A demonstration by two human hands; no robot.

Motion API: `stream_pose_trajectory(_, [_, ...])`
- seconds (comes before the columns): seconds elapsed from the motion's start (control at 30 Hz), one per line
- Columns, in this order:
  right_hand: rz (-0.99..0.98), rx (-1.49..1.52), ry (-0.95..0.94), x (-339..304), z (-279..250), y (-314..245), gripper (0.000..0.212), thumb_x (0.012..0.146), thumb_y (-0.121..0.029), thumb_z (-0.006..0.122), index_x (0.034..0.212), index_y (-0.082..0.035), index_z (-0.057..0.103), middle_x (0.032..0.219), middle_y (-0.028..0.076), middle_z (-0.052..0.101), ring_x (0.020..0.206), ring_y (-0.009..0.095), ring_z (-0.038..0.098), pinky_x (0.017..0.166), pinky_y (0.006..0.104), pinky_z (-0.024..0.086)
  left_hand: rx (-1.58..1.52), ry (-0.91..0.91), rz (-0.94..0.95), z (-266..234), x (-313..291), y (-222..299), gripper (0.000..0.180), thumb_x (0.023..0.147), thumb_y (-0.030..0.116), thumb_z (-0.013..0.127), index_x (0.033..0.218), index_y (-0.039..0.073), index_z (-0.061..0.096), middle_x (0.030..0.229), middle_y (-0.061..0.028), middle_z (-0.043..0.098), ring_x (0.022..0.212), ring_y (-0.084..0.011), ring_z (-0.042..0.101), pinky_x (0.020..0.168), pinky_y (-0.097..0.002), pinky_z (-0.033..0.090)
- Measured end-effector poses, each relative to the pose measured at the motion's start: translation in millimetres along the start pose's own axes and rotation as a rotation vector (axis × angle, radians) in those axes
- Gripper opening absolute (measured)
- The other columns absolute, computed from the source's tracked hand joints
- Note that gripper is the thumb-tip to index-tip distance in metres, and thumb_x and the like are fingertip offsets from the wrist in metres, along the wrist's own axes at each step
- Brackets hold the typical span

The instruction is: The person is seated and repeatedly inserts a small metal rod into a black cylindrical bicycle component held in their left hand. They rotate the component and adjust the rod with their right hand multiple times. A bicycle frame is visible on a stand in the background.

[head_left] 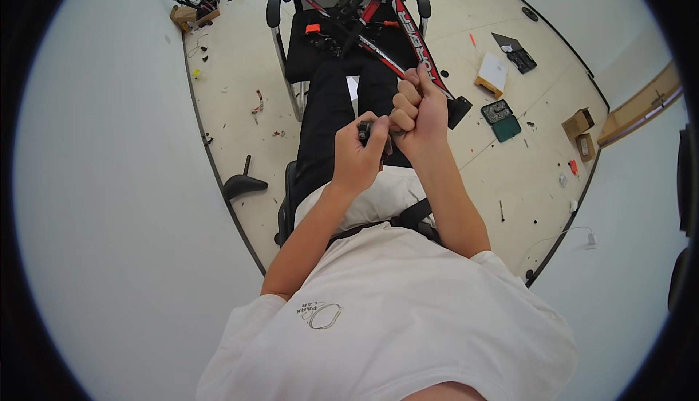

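Observation:
Above my lap, my left hand (355, 155) is closed round a small black metal part (364, 133), its thumb pressed along the side. Only the part's end shows, so its exact kind is unclear. Right beside it, my right hand (422, 115) is curled into a fist with the thumb up; what its fingers hold, if anything, is hidden. The two hands meet or nearly meet. Beyond them, a red, black and white bicycle frame (419, 40) lies across a black office chair (300, 62), its near end behind my right hand.
An orange-handled tool (391, 24) and an orange object (313, 29) lie on the chair. On the floor are a bicycle saddle (244, 185) at left, a green tool case (506, 128), a white-topped box (492, 73) and cardboard boxes (577, 124) at right.

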State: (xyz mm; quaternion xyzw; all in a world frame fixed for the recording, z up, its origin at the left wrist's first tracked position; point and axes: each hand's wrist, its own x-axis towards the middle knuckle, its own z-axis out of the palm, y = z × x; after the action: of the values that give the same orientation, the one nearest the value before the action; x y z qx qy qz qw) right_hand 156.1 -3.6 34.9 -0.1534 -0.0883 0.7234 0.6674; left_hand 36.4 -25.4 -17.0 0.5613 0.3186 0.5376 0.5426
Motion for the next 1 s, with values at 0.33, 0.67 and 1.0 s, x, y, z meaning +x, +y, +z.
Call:
stream_pose_trajectory(0.33, [-0.209,-0.413,0.003,-14.6,10.7,-6.5,0.034,0.104,-0.036,0.041,0.078,-0.015,0.04,0.055,-0.007,0.022,0.04,0.003,0.017,0.033,0.0234,0.009,0.012,-0.095,-0.244,-2.5,4.9,9.7,0.04,0.099,0.035,0.05,0.075,0.003,0.054,0.056,-0.0037,0.054,0.036,-0.0077,0.045,0.033,-0.0234,0.034])
stream_pose_trajectory(0.67, [-0.8,-1.625,-0.957,-47.1,12.3,-8.6,0.005,0.083,-0.003,0.062,0.082,0.0,0.059,0.067,0.008,0.056,0.054,0.021,0.054,0.05,0.0319,0.042,-0.004,-0.2,-0.063,-16.7,7.3,-2.6,0.041,0.092,0.035,0.061,0.069,0.002,0.053,0.055,-0.0024,0.052,0.038,-0.0096,0.047,0.033,-0.0257,0.035])
stream_pose_trajectory(1.0, [-0.048,-1.955,-1.188,-73.5,-5.1,8.7,0.028,0.091,-0.029,0.061,0.078,-0.004,0.062,0.061,0.01,0.054,0.056,0.028,0.055,0.051,0.0361,0.043,-0.28,0.033,-0.328,-32.5,22.3,22.9,0.039,0.093,0.04,0.051,0.07,0.01,0.042,0.059,-0.0077,0.052,0.034,-0.0173,0.044,0.03,-0.0282,0.035])
